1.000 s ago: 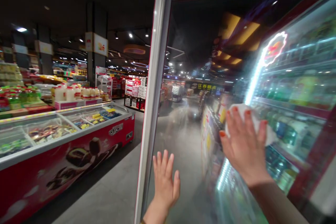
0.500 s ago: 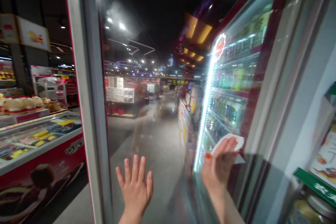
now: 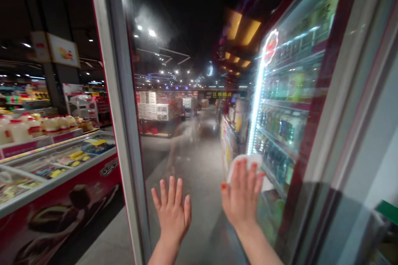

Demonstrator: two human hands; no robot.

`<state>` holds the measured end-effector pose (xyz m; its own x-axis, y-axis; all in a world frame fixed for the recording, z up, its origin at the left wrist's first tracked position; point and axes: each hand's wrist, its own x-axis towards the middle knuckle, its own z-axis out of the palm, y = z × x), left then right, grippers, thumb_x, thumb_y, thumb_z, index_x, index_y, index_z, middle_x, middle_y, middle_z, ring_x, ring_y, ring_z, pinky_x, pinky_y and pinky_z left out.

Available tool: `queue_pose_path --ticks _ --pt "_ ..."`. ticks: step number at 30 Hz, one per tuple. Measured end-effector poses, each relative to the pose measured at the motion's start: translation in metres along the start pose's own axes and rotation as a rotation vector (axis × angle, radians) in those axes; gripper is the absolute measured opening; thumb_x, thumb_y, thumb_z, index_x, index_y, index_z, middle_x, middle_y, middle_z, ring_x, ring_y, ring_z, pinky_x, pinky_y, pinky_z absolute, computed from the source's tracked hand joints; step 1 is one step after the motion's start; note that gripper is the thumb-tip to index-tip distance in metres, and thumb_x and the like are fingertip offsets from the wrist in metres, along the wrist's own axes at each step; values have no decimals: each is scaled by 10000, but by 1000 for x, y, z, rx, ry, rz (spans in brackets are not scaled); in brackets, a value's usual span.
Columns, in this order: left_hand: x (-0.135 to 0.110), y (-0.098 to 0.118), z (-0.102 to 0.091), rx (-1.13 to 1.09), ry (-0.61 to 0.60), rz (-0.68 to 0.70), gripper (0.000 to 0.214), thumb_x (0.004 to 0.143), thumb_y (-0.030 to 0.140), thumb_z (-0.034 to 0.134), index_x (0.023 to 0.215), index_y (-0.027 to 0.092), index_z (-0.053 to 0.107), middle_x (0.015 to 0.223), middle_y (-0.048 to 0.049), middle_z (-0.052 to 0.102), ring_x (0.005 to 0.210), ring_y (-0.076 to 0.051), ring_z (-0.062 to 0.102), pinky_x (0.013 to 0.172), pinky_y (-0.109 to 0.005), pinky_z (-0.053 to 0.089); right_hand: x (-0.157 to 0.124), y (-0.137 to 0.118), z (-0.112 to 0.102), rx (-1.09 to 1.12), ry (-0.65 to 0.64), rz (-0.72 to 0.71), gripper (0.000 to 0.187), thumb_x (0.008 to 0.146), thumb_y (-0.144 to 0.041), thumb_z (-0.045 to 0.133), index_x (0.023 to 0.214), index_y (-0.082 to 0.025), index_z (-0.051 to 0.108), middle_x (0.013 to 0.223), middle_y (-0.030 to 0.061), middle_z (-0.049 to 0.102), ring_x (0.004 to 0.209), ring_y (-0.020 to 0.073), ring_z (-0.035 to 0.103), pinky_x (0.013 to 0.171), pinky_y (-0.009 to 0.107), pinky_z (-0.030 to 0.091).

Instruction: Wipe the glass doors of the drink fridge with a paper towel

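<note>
A glass door (image 3: 192, 153) in a grey metal frame (image 3: 115, 103) fills the middle of the view. On its lower part my left hand (image 3: 171, 211) lies flat, fingers stretched and apart, with nothing in it. To the right, my right hand (image 3: 242, 198) presses a white folded wipe (image 3: 266, 183) against the pane under its spread fingers. Most of the wipe is hidden behind the fingers; its edges show above and to the right. Whether it is paper or cloth I cannot tell.
An ice-cream chest freezer (image 3: 59, 211) stands at the left, with white bottles (image 3: 20, 130) behind it. Lit shelves of drinks (image 3: 282, 120) show in the glass at the right. Stacked boxes (image 3: 154, 109) and an aisle floor (image 3: 202, 132) appear through the pane.
My right hand has moved left with the wipe, its fingers now flatter against the glass. My left hand stays spread on the pane. The whole view has shifted slightly.
</note>
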<state>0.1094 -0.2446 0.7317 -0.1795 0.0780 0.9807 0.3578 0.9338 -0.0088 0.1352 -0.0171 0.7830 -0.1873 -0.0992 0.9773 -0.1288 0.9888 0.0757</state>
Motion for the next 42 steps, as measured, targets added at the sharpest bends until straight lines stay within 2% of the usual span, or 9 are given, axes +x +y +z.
queue_pose_path --ticks 4,10,16,20,23,27,29,35,42 --pt "4 4 -8 -27 13 -21 793 1031 296 589 1729 230 219 1826 -44 163 1720 -264 67 1410 -523 2 -24 -1 -4 7 -97 -426 739 1073 -459 445 1740 -219 236 1810 -17 153 1713 261 41 1406 533 -15" --pt "-1 4 -10 -168 57 -117 716 1032 344 617 1693 311 344 1781 -19 338 1687 -221 242 1400 -458 109 19 48 -10 -123 70 270 792 1078 -272 405 1743 -82 20 1799 239 98 1689 426 70 1306 782 179" --pt "-7 -2 -2 -94 55 -22 758 1034 346 603 1715 294 274 1818 8 207 1715 -234 108 1412 -517 0 -56 5 1 -51 -102 -316 744 1060 -492 434 1738 -239 259 1805 5 197 1710 295 80 1397 590 -2" --pt "-6 -8 -4 -67 49 35 791 1015 328 636 1715 250 274 1824 -20 190 1717 -243 101 1415 -512 11 -74 44 1 -81 23 201 757 1067 -277 378 1750 -119 93 1814 168 126 1701 372 78 1339 724 175" --pt "-2 -11 -7 -32 59 90 810 1002 308 655 1711 201 278 1827 -51 177 1717 -261 93 1415 -510 15 -55 27 6 -62 84 433 748 1082 -310 323 1743 -71 67 1786 271 182 1685 452 114 1245 826 271" --pt "3 -9 -9 -41 78 76 785 1016 275 626 1713 210 271 1825 -36 186 1716 -243 102 1415 -497 27 -67 -28 10 -18 -98 -112 737 1060 -467 420 1740 -236 256 1808 30 246 1706 322 118 1386 639 50" --pt "2 -7 -9 -49 72 53 781 1021 275 620 1716 228 265 1826 -18 180 1716 -235 98 1416 -496 21 -81 -20 5 -42 -119 -251 735 1056 -454 435 1741 -267 245 1823 -33 157 1712 282 81 1398 568 1" --pt "-5 -6 -2 -87 55 -6 791 1013 302 625 1716 295 264 1812 10 206 1713 -233 122 1415 -537 36 -23 46 -3 -106 85 395 738 1104 -293 304 1743 -90 -5 1808 252 79 1698 431 13 1266 807 210" --pt "-4 -10 0 -34 74 73 823 985 316 639 1717 228 274 1814 -30 202 1714 -252 122 1418 -523 32 1 1 -11 -37 -95 -327 788 1093 -504 414 1744 -136 166 1835 30 96 1713 286 35 1402 504 -17"
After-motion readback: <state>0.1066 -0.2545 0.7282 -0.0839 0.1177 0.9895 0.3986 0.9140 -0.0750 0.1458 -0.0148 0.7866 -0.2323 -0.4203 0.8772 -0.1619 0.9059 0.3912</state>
